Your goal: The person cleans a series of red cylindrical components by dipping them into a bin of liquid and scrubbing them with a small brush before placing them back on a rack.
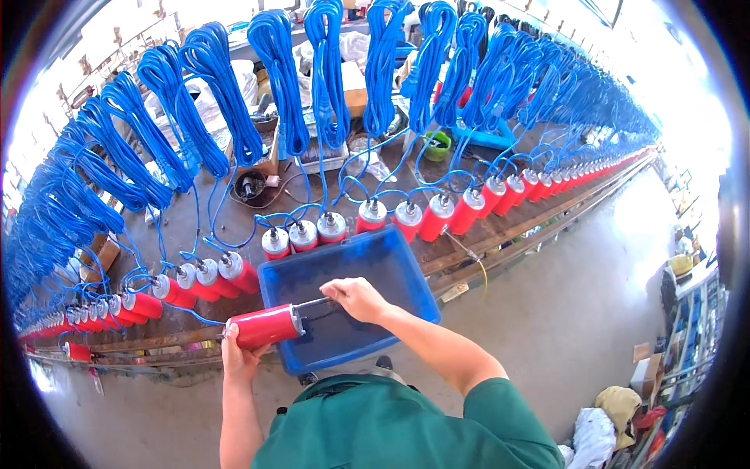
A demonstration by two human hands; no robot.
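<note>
A red cylinder (264,327) with grey ends lies on its side in my left hand (238,356). The fingers wrap it from below, near its left end. A blue cable (195,316) runs from the row of cylinders toward that end. My right hand (356,298) is closed around a thin dark rod (316,302), which reaches the cylinder's grey right end. Whether the rod is part of the cylinder or a separate tool, I cannot tell. Under both hands sits a blue plastic tray (429,300), its rim against the bench edge.
Several red cylinders (439,217) with silver caps stand along the bench (437,258), each wired to a hanging blue cable coil (328,74). Behind them are a green cup (437,146) and a dark pot (250,186). Cloth bundles (594,434) lie on the floor at right.
</note>
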